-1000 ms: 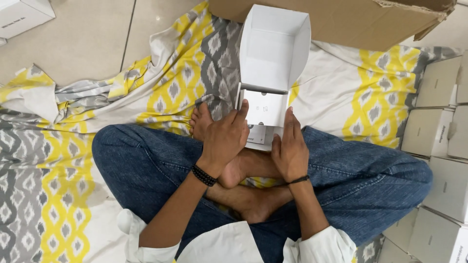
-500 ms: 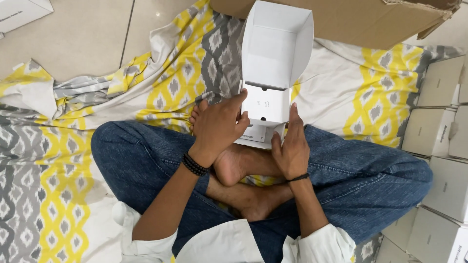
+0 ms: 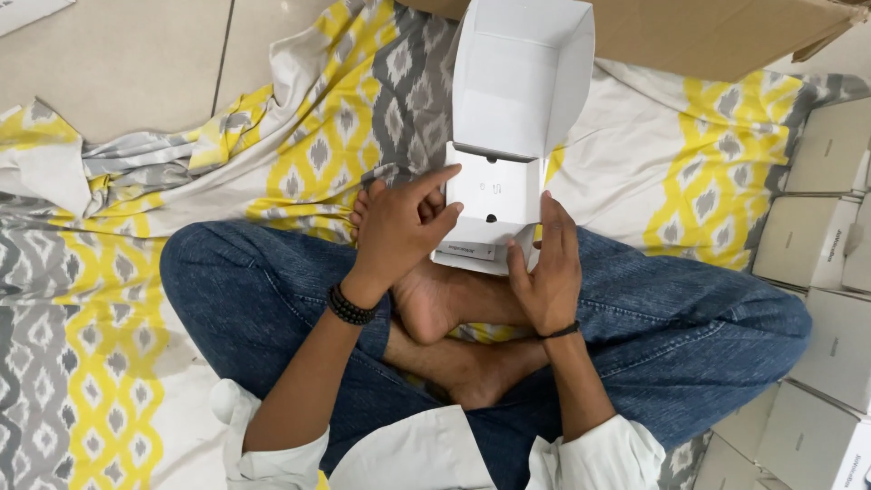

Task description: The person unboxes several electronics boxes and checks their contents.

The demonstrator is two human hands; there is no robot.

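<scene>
Since half a second ago the small white cardboard box [image 3: 497,195] has changed little in place; its raised lid leans a touch more away from the person, and the left hand [image 3: 399,231] has slid its fingers [image 3: 426,186] further across the box's near left corner. A second ago the box sat lower and its inner panel faced the camera more squarely.

Now the box rests above the person's crossed bare feet, between the knees of the blue denim jeans [image 3: 689,327]. Its long axis runs away from the person, from the low front wall near the hands up to the open lid, which stands upright at the far end with its hollow side facing back toward the camera. A white inner panel with dark holes covers the base.

Both hands sit at the near end of the box, one on each side. The left hand, with a black beaded bracelet at the wrist, curls over the left edge, index finger stretched onto the panel. The right hand [image 3: 549,272], wearing a thin black band, presses its flat fingers along the right wall, thumb against the front. So the box is held between the two hands, most of it lying beyond the grip.

Underneath lies a yellow, grey and white patterned cloth [image 3: 299,163]. More white boxes [image 3: 817,236] are stacked to the right, and a brown cardboard carton [image 3: 708,32] lies beyond the lid.
</scene>
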